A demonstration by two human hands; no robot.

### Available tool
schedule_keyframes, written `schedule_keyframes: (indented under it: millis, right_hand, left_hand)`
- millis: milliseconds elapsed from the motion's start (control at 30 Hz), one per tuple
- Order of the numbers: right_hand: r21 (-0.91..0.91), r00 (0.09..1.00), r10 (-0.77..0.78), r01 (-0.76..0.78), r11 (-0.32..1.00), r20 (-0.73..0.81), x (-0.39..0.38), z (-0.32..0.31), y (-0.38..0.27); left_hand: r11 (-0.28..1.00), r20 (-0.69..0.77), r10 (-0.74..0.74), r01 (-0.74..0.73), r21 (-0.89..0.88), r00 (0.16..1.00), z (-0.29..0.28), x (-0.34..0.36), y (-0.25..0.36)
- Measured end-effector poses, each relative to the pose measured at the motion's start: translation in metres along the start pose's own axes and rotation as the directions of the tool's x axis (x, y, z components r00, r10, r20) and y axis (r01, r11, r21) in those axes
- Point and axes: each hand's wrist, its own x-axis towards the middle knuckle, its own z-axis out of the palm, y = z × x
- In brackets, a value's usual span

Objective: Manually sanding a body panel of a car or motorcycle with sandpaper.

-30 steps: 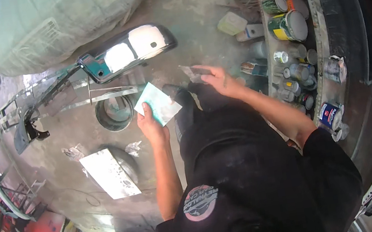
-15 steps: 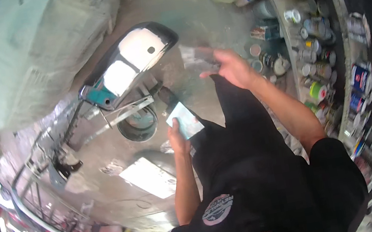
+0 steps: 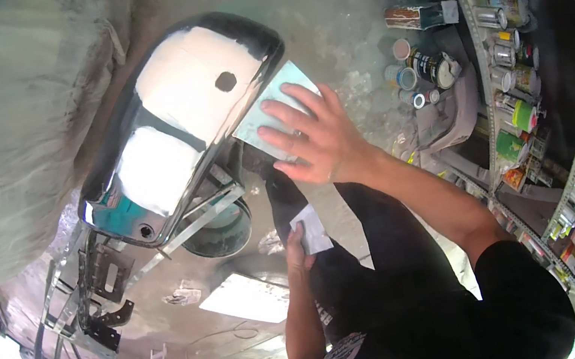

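Observation:
My right hand (image 3: 321, 128) is spread over a pale blue-green sheet (image 3: 292, 77), its fingers on the upper face. The sheet lies along the near right edge of a dark, rounded panel (image 3: 262, 39); whether the two touch I cannot tell. Two whitish patches cover much of the panel, the larger patch (image 3: 191, 81) around a round hole and the smaller patch (image 3: 157, 171) near the teal end (image 3: 115, 217). Lower down, my left hand (image 3: 297, 250) pinches a small light grey sheet (image 3: 311, 230) by its edge, thumb on top, in front of my leg.
A metal stand (image 3: 210, 209) is under the panel, beside a bucket (image 3: 224, 232). A pale cover (image 3: 15, 141) drapes a large shape at left. Shelves (image 3: 482, 71) with several cans line the right; more cans (image 3: 432, 68) stand on the floor. A white board (image 3: 247, 299) lies below.
The blue-green sheet has gone from my left hand to my right, now by the panel. My left hand now has the grey sheet. The panel appears larger and nearer.

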Motion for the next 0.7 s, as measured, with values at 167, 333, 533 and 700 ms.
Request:
schedule_keyframes:
  millis: [167,333,533,700]
  right_hand:
    - [0.011,1.0,-0.016,0.015,1.0,0.017,0.002,0.01,0.006]
    - [0.033,0.999,-0.029,0.03,0.999,-0.024,0.007,0.016,0.013]
    - [0.043,0.998,-0.038,0.04,0.998,-0.045,0.01,0.019,0.016]
    - [0.045,0.999,-0.034,0.035,0.998,-0.032,0.01,0.018,0.018]
  left_hand:
    - [0.997,-0.014,-0.028,0.027,-0.067,1.0,-0.019,0.027,-0.015]
    - [0.994,0.013,-0.09,0.091,-0.062,0.996,-0.022,0.036,-0.022]
    - [0.996,0.018,-0.069,0.07,-0.05,0.997,-0.019,0.038,-0.027]
    - [0.995,0.056,-0.087,0.09,-0.052,0.995,-0.007,0.034,-0.021]
